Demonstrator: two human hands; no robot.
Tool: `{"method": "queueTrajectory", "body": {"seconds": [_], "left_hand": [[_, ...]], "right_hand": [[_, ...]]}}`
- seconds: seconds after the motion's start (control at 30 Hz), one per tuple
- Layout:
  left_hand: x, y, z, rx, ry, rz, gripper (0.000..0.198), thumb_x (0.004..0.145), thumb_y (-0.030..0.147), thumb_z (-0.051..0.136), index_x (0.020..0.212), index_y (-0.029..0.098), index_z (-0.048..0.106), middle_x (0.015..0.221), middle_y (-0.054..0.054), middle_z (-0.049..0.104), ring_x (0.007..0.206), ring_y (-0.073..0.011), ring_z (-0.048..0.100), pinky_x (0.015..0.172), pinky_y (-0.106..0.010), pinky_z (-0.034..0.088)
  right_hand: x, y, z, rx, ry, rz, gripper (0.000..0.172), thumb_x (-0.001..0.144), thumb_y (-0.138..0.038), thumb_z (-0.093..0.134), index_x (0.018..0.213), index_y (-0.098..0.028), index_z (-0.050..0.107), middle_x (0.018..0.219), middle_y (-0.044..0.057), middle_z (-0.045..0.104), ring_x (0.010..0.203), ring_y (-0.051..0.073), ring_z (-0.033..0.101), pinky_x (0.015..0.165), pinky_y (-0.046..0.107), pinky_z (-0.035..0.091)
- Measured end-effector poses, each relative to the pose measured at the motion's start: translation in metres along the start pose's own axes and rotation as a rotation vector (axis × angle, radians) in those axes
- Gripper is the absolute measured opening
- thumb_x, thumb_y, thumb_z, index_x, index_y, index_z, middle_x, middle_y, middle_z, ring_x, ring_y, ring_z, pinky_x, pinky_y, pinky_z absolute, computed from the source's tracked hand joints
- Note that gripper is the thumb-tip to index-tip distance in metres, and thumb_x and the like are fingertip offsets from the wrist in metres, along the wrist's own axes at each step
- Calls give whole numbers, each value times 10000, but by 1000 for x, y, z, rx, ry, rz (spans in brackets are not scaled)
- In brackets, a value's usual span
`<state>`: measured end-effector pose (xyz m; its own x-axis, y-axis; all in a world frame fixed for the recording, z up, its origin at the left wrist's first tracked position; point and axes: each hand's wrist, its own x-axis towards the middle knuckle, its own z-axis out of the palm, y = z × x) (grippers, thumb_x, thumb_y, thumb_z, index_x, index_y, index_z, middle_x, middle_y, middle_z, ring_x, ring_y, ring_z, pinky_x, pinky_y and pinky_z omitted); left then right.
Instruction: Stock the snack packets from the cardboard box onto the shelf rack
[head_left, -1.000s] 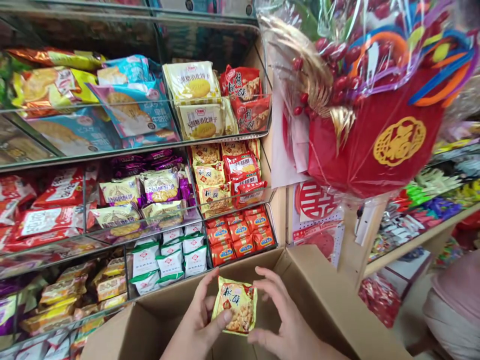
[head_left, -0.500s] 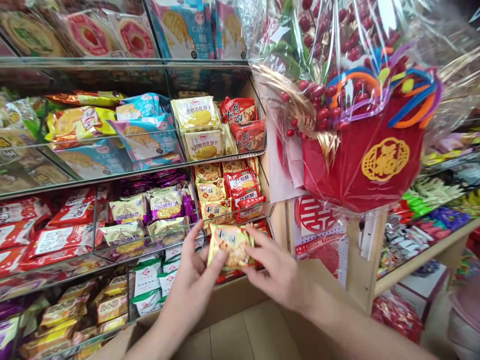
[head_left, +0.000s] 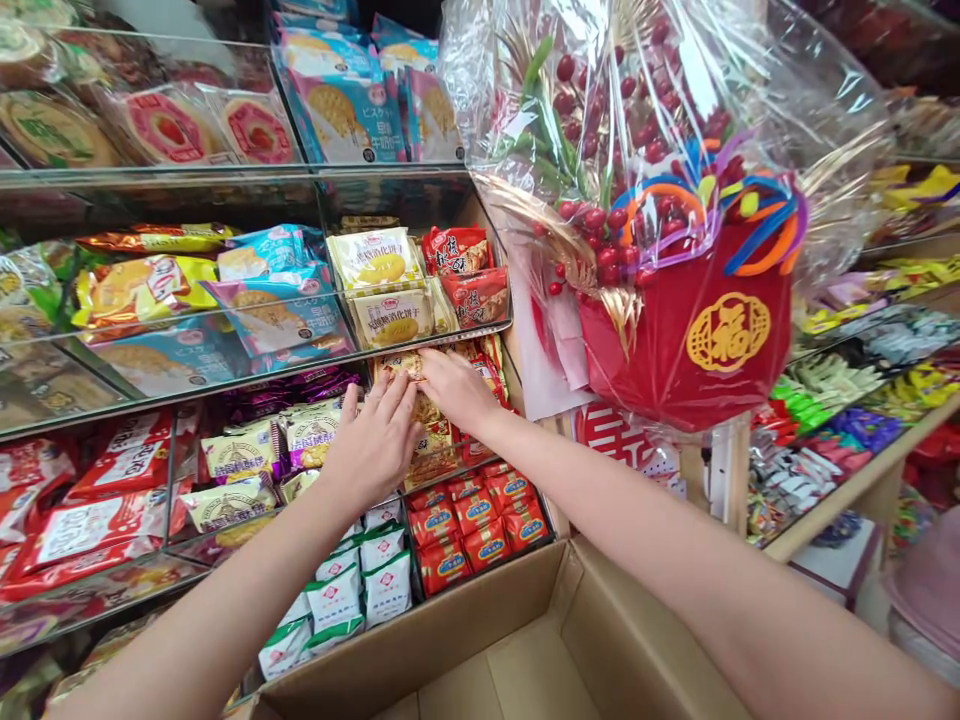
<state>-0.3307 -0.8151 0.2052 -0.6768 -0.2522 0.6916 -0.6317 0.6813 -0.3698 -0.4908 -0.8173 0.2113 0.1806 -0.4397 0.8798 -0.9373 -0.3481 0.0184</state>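
In the shelf compartment of yellow-wrapped cookies, both hands are at a yellow cookie packet (head_left: 399, 364) at the back. My left hand (head_left: 379, 438) reaches up with its fingers stretched out, tips against the packet's lower edge. Beside it on the right, my right hand (head_left: 457, 392) has its fingers pressed together at the packet's right edge; some fingertips are hidden. More yellow cookie packets (head_left: 433, 440) lie below the hands. Red cookie packets (head_left: 487, 375) fill the right side of this compartment, partly covered by my right hand.
An open cardboard box (head_left: 420, 665) stands below the shelf. Small red packets (head_left: 476, 525) and white-green packets (head_left: 386, 585) lie in the lower row. A clear divider (head_left: 169, 475) separates compartments at left. A wrapped red gift bag (head_left: 675, 340) hangs at right, close above my right forearm.
Both hands have moved forward and up from above the box into the compartment, carrying the yellow cookie packet there. My left fingers have straightened off their grip. The view has shifted slightly.
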Motion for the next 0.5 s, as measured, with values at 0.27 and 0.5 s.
{"method": "queueTrajectory", "body": {"seconds": [0.27, 0.5], "left_hand": [[31, -19, 10, 202, -67, 101, 646, 866, 479, 275, 1331, 35, 335, 1395, -202, 349, 1297, -330, 268, 1057, -530, 69], [29, -23, 10, 267, -117, 142, 670, 864, 502, 263, 1327, 23, 334, 1395, -223, 336, 1294, -346, 262, 1039, -550, 85]], "right_hand": [[-1, 27, -2, -47, -189, 1, 437, 918, -383, 344, 1238, -121, 485, 1300, 133, 471, 1216, 246, 403, 1013, 413, 291], [-10, 29, -9, -35, -303, -5, 590, 890, -519, 300, 1344, -145, 346, 1400, 144, 324, 1310, 267, 243, 1057, 501, 165]]}}
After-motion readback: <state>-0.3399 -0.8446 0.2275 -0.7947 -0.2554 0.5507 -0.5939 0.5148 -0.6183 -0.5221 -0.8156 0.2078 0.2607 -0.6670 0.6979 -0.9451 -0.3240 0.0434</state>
